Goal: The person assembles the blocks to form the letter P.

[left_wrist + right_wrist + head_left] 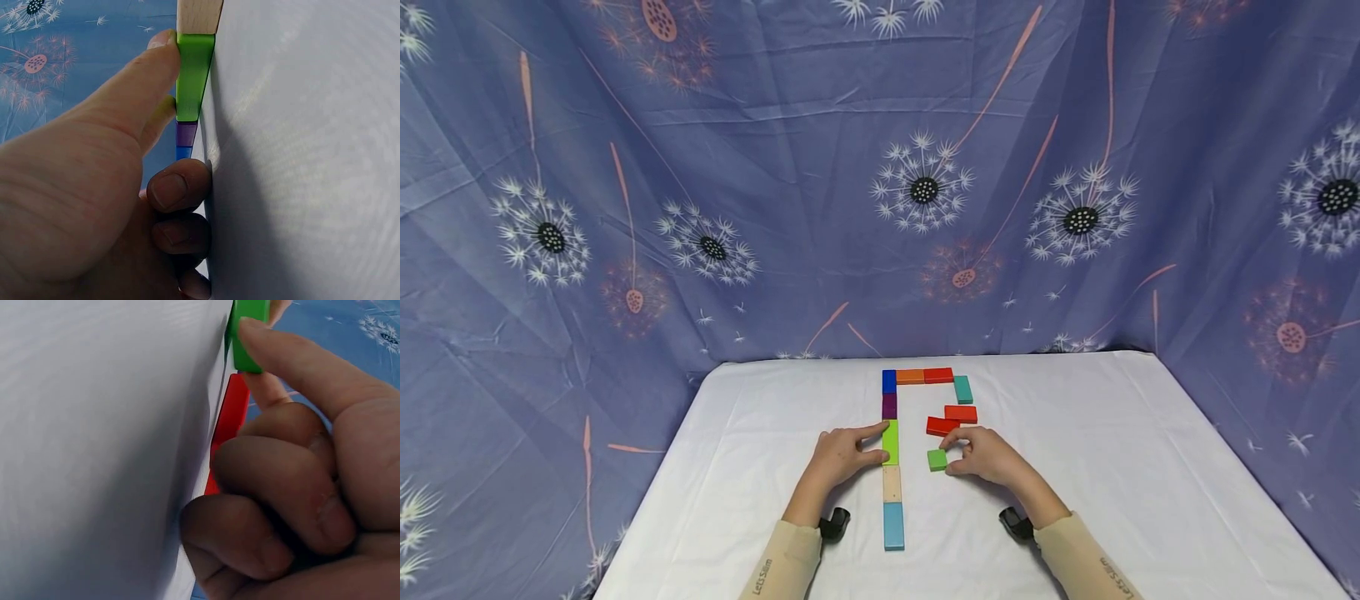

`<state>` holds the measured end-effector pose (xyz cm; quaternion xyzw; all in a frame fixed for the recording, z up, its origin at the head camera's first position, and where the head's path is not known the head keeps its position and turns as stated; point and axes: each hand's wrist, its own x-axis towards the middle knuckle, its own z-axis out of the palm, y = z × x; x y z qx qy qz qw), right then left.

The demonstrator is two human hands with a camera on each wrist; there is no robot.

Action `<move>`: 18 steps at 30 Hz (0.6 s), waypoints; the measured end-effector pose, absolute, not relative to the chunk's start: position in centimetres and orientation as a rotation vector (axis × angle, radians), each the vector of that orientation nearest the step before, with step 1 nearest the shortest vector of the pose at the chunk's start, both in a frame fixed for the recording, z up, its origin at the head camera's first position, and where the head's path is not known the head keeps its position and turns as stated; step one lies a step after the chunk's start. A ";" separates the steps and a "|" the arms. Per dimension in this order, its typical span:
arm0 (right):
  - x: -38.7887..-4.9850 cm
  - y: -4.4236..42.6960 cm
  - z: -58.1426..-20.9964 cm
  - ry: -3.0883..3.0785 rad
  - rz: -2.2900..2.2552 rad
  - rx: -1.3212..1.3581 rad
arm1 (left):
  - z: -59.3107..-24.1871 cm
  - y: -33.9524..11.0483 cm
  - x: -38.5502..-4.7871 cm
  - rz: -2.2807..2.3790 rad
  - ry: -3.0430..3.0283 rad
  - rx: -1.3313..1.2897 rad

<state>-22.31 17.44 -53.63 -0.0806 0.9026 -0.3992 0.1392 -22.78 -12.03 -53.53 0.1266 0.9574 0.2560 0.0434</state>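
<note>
My left hand (842, 454) rests thumb and index fingertips on a lime green block (891, 442). The left wrist view shows the fingertips along that block's top edge, the other fingers curled below. The lime block lies in a straight column, between a purple block (890, 407) and a plain wooden block (891, 483). My right hand (988, 457) pinches a small green block (937, 460) between thumb and index finger, right of the column. In the right wrist view its remaining fingers curl inward. Just beyond this hand lies a red block (942, 426).
At the column's near end is a light blue block (893, 527), at its far end a dark blue block (889, 382). Orange (910, 377) and red blocks (938, 376) run right from there to a teal block (963, 389). Another red block (961, 414) lies nearer.
</note>
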 end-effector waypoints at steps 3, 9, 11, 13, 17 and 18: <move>-22.3 17.1 -53.5 2.622 -1.160 -0.218 | -53.5 -12.0 -22.7 0.789 2.923 0.386; -22.8 16.7 -53.1 2.629 -1.242 -0.205 | -53.7 -12.1 -22.8 0.776 2.929 0.385; -23.2 16.4 -53.0 2.632 -1.269 -0.209 | -53.7 -12.1 -22.9 0.772 2.931 0.387; -23.8 16.1 -53.0 2.652 -1.289 -0.205 | -53.7 -12.1 -22.9 0.767 2.931 0.390; -25.2 15.3 -52.9 2.725 -1.285 -0.196 | -53.6 -12.1 -22.9 0.757 2.929 0.390; -25.6 15.1 -52.9 2.741 -1.277 -0.192 | -53.6 -12.1 -22.9 0.758 2.928 0.388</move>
